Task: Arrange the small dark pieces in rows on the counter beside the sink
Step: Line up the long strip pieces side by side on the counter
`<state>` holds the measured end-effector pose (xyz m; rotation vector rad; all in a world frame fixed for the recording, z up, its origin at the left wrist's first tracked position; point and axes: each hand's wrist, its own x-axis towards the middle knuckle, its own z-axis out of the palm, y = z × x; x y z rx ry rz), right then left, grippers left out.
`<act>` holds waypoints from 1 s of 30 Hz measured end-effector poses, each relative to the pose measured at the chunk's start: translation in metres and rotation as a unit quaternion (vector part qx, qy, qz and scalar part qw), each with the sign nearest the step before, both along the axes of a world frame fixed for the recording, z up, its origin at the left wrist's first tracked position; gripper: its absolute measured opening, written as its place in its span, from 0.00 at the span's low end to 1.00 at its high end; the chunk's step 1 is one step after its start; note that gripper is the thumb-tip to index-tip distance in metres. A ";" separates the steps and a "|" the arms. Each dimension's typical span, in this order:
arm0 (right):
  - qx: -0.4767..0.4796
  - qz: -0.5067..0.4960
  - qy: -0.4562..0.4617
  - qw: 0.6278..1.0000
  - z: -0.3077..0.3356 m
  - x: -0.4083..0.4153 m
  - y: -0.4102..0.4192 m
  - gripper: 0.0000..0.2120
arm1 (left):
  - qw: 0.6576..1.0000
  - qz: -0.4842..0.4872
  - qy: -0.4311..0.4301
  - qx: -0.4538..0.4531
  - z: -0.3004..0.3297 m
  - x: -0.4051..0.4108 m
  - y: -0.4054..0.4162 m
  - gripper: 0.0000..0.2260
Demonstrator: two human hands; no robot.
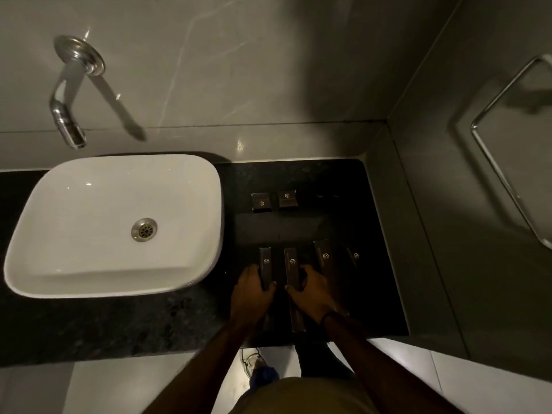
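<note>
The black speckled stone counter [298,180] fills the lower scene, and the white rounded ceramic basin [113,225] sits on it well off to the outer side of the left hand's fingers, under a chrome wall spout [67,115]. Four long dark slim boxes with small pale emblems lie side by side in a near row, running away from the person. The left hand [249,289] is curled round the near end of the first long dark box [265,267], thumb on the basin side and fingertips wrapped over its other edge, so it has hold of that piece. The right hand [313,289] closes on the second long dark box [294,288], thumb touching its left edge and fingers over its right edge; how firmly it pinches cannot be told in the dim light. Just beyond the right hand's knuckles lies the third long dark box [324,255], slightly tilted, and further out the fourth narrow dark box [354,258], barely visible against the stone. Well ahead of both sets of fingertips sit two small dark square packets [274,200], next to each other in a far row. The likely slip here is nudging: the right hand's fingers are close beside the tilted third box, so straightening the second could knock it further askew, and the dark pieces on dark stone make misalignment easy to miss.
</note>
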<state>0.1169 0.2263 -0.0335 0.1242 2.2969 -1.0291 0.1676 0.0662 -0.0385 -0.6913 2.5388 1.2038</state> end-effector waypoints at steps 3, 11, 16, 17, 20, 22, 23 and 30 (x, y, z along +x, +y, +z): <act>-0.002 0.000 0.012 1.000 0.002 0.002 -0.001 0.24 | 1.000 -0.006 -0.005 -0.011 0.002 -0.003 0.000 0.20; 0.013 -0.016 0.028 0.999 0.014 0.005 0.000 0.27 | 0.998 0.011 -0.029 -0.058 0.008 -0.003 0.003 0.26; 0.058 -0.079 0.132 0.986 0.029 -0.004 0.048 0.19 | 0.987 -0.040 0.107 -0.112 0.024 -0.012 0.038 0.23; 0.084 -0.081 0.147 0.982 0.032 -0.008 0.063 0.21 | 0.986 -0.071 0.124 -0.091 0.027 -0.018 0.053 0.22; 0.171 -0.036 0.135 0.975 0.032 -0.028 0.127 0.30 | 0.986 -0.113 0.117 -0.038 0.035 -0.045 0.126 0.21; 0.208 0.019 0.097 0.973 0.018 -0.054 0.185 0.32 | 0.993 -0.084 0.063 -0.045 0.036 -0.072 0.193 0.25; 0.214 0.034 0.092 0.972 0.015 -0.052 0.185 0.31 | 0.994 -0.084 0.029 -0.059 0.035 -0.072 0.197 0.28; 0.110 -0.015 0.058 0.992 0.007 -0.033 0.146 0.30 | 0.996 -0.021 -0.048 -0.070 0.020 -0.055 0.175 0.31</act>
